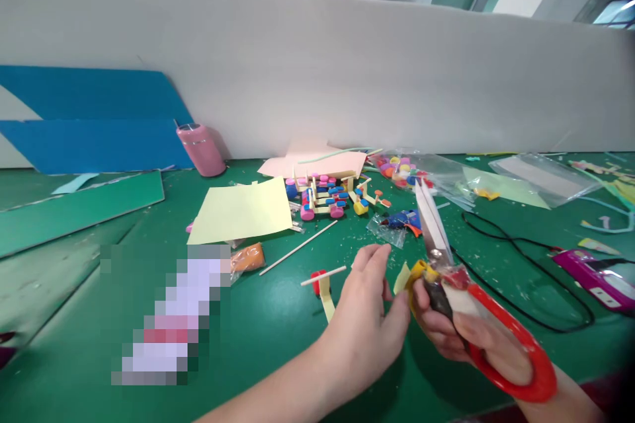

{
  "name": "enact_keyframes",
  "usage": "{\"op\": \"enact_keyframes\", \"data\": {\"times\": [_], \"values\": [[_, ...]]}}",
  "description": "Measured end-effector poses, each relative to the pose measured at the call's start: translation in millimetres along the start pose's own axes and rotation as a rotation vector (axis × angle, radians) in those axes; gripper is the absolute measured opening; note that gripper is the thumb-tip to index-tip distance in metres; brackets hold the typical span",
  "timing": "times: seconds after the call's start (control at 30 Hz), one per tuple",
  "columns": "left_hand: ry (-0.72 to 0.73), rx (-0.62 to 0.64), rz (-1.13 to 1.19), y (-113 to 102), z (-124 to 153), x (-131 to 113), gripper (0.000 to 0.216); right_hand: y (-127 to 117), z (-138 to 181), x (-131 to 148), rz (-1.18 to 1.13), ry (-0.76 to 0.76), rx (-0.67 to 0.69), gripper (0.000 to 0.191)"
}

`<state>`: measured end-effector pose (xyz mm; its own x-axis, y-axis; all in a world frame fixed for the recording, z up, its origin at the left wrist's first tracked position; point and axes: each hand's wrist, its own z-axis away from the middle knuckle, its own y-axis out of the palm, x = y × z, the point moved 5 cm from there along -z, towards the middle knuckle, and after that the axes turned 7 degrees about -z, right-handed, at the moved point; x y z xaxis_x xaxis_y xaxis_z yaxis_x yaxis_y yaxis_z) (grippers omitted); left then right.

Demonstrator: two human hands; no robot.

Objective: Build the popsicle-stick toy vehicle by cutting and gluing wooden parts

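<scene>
My right hand (461, 337) grips red-handled scissors (516, 357) whose closed blades (432, 225) point up and away. Against the scissors' pivot it also holds a small yellow piece (415, 274). My left hand (370, 317) is beside it, fingers curled, thumb and fingertips pinching the edge of that yellow piece. Just left of my left hand lies a thin white stick with a red cap and a yellow strip (323, 283) on the green mat (278, 344).
Behind are a pale yellow paper sheet (243, 211), a small model of sticks and coloured caps (327, 195), bags of coloured caps (411, 172), a pink cup (201, 149), a black cable (526, 277), a purple tool (598, 277) and a white wall board (347, 73).
</scene>
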<state>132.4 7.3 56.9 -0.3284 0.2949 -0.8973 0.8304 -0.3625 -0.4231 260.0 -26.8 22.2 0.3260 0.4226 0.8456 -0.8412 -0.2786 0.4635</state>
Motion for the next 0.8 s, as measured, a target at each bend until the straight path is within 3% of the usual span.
{"op": "enact_keyframes", "data": {"times": [0.13,0.23,0.33,0.43,0.57,0.63,0.7,0.8], "values": [[-0.095,0.034,0.199,16,0,10,0.033,8,4,5,0.027,0.130,-0.074,0.052],[-0.144,0.059,0.338,21,1,13,0.010,11,5,12,0.073,0.089,-0.142,0.050],[-0.240,0.042,0.442,22,4,20,0.020,14,8,17,0.114,-0.002,-0.172,0.047],[-0.321,0.050,0.404,21,14,28,0.029,14,10,15,0.130,0.012,-0.151,0.049],[-0.425,0.100,0.479,20,38,39,0.039,-1,1,11,0.181,-0.014,-0.192,0.050],[-0.479,0.162,0.537,18,50,45,0.044,-19,-7,11,0.449,-0.098,-0.347,0.040],[-0.513,0.195,0.582,14,59,50,0.046,-37,-13,11,0.860,-0.190,-0.522,0.030],[-0.533,0.272,0.671,8,64,55,0.043,-57,-20,2,1.320,-0.177,-0.601,0.030]]}}
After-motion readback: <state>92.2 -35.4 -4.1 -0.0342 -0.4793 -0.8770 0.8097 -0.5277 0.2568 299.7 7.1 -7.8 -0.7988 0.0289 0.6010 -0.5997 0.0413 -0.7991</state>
